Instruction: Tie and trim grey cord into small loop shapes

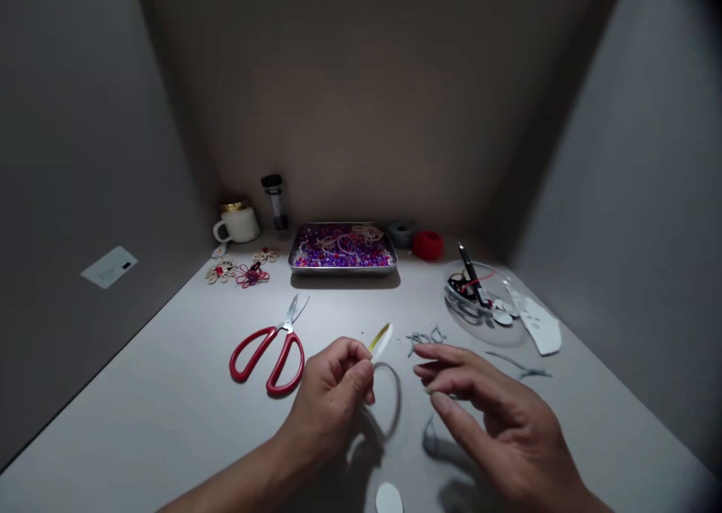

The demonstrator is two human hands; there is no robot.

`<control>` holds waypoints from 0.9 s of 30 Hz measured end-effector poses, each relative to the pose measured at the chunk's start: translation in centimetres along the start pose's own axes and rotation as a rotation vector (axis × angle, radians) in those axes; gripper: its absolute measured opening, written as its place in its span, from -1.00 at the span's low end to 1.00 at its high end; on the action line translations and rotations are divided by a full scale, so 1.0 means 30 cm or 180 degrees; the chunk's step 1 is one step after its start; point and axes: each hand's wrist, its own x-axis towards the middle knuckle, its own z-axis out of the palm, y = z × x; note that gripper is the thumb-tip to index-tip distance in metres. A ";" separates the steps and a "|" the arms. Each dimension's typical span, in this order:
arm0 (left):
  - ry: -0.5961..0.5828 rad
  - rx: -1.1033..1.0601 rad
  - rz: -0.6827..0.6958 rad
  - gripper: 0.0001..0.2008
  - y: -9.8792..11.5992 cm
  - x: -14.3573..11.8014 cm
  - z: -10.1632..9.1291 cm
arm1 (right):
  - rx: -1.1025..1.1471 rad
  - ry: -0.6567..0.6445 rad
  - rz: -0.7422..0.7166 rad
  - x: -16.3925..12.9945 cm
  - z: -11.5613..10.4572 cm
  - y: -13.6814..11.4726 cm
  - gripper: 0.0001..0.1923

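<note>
My left hand point(338, 377) is closed, thumb and fingers pinching a thin white ring with a yellow inside, which looks like a narrow roll of tape point(382, 341). Its ring-shaped shadow falls on the table below. To the right, my right hand point(490, 415) is raised with thumb and index fingertips together; anything between them is too small to make out. Its other fingers stretch toward a tangle of grey cord point(427, 337). Left of my left hand lie red-handled scissors point(286, 362), blades apart. A white oval piece point(389, 498) rests at the near edge of view.
At the back stand a metal tray point(344, 271) of beads, red yarn point(428, 245), grey yarn point(401, 233), a white mug point(240, 225) and a clear tumbler point(276, 206). Cord flowers point(252, 274) lie left. A clear bowl point(477, 314) holds a black pen; a white cutout point(538, 323) lies beside it.
</note>
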 end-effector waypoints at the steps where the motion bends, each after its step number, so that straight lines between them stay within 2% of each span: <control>1: 0.0024 -0.0086 0.0007 -0.87 -0.003 0.000 0.002 | -0.0055 -0.0088 -0.0153 0.011 0.012 0.002 -0.92; 5: -0.0015 -0.0126 0.0106 -0.85 -0.020 -0.001 -0.001 | -0.0308 -0.0181 -0.0616 0.038 0.074 0.031 -0.88; 8: -0.0226 -0.0187 0.0158 -0.86 -0.024 -0.002 -0.011 | -0.0277 -0.0142 -0.0663 0.053 0.101 0.058 -0.88; 11: -0.0412 0.0133 0.0188 -0.85 -0.016 0.007 -0.022 | 0.0075 -0.0114 -0.0288 0.072 0.098 0.074 -0.90; 14: -0.0408 0.0715 0.0261 -0.80 -0.008 0.024 -0.032 | 0.0552 -0.0102 0.0212 0.091 0.080 0.069 -0.89; 17: -0.0200 0.0742 0.0212 -0.80 -0.010 0.034 -0.037 | 0.0911 -0.0097 0.0560 0.099 0.066 0.059 -0.87; 19: 0.0013 0.0566 0.0140 -0.80 -0.016 0.033 -0.037 | 0.0857 -0.0030 0.0601 0.094 0.064 0.058 -0.87; 21: 0.0129 0.0409 0.0112 -0.81 -0.021 0.028 -0.035 | 0.0470 0.0032 0.0370 0.081 0.066 0.063 -0.91; 23: 0.0145 0.0308 0.0155 -0.80 -0.022 0.024 -0.033 | -0.0019 -0.0005 -0.0062 0.064 0.074 0.071 -0.96; 27: 0.0128 0.0255 0.0204 -0.81 -0.025 0.021 -0.029 | -0.0504 -0.0136 -0.0749 0.035 0.096 0.080 -0.87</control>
